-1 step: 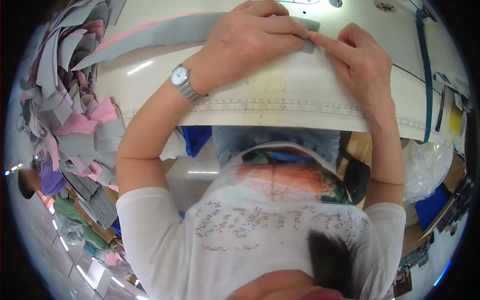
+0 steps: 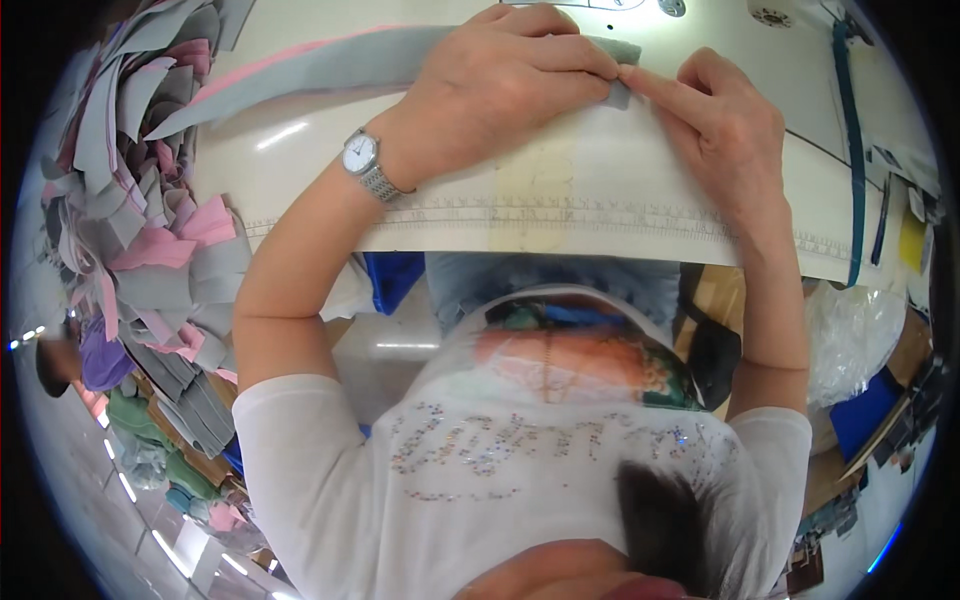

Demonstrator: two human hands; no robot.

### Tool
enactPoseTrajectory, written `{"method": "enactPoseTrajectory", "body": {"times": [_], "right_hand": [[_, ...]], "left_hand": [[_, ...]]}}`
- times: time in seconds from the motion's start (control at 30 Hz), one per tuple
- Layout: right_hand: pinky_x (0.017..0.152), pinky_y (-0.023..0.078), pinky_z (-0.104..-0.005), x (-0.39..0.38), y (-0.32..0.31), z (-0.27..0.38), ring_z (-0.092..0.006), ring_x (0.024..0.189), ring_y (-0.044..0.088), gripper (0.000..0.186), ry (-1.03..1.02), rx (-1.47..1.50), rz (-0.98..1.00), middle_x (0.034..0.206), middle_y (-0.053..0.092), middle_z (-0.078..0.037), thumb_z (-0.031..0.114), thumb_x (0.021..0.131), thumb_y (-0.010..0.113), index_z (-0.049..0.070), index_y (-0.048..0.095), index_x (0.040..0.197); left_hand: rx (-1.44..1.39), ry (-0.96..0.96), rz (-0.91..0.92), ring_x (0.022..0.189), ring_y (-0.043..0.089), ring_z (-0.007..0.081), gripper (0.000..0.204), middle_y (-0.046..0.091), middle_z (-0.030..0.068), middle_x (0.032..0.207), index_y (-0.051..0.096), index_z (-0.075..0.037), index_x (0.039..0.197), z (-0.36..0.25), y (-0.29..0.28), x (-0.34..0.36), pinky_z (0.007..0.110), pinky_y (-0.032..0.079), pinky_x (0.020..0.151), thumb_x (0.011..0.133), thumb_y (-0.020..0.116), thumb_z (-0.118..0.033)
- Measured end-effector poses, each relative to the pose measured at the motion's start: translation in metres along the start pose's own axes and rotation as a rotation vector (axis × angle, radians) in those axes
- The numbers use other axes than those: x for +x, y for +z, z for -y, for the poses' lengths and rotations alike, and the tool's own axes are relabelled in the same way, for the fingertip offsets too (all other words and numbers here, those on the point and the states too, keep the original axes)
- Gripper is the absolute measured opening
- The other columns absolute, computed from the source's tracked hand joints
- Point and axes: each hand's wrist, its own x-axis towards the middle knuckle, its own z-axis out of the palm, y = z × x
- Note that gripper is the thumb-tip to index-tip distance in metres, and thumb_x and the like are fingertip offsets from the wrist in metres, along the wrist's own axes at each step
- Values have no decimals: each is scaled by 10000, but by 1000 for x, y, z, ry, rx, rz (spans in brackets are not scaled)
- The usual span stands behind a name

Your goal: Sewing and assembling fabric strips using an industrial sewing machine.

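Note:
A long grey and pink fabric strip (image 2: 310, 75) lies across the white table (image 2: 300, 180), which has a measuring scale along its front edge. My left hand (image 2: 500, 85), with a silver watch on the wrist, rests over the strip's right part, fingers bent and pressed on its end. My right hand (image 2: 730, 130) reaches in from the right, index fingertip touching the strip's end (image 2: 620, 95) beside my left fingertips. Its thumb is partly hidden, as is whatever lies under both sets of fingertips.
A large heap of grey and pink cloth pieces (image 2: 140, 190) is piled at the left. A metal plate (image 2: 610, 5) sits at the top. A dark teal strap (image 2: 850, 160) crosses the table's right end. A plastic bag (image 2: 850, 340) is below right, and another person (image 2: 55, 360) at far left.

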Motion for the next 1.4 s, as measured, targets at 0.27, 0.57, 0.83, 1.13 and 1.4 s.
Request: {"method": "enactPoseTrajectory", "body": {"times": [0.27,0.57,0.83,1.13,1.4], "right_hand": [[532,473,-342,18,-8,-10,-169,645,593,367,-15,-50,179,686,527,-4,118,802,607,338,701,1080],[497,393,-353,31,15,-27,-203,548,440,514,-30,-34,61,631,375,-42,-17,748,622,292,679,1156],[479,339,-351,32,42,-40,-205,526,396,475,-61,-27,12,607,338,-63,-50,758,598,236,702,1123],[439,397,-307,34,21,-39,-154,482,473,436,-69,-152,8,637,432,-9,80,765,647,344,685,1110],[419,403,-316,35,21,-31,-162,513,533,426,-54,-182,64,671,490,13,113,781,618,347,674,1133]], "left_hand": [[97,57,63,946,594,234,243,638,10,1134,683,-84,968,13,0,-7,335,498,807,726,701,-93],[58,-76,-5,1002,570,233,222,603,14,1177,658,-135,950,33,-1,2,340,484,837,738,703,-89],[83,-60,-46,976,571,233,216,603,18,1176,652,-134,958,44,-2,0,342,480,830,754,691,-74],[47,-20,-24,963,570,238,209,620,23,1110,680,-103,970,46,-3,14,333,483,832,762,693,-85],[9,-67,0,974,573,232,176,623,14,1110,709,-132,936,49,-5,14,331,488,836,774,692,-65]]}}
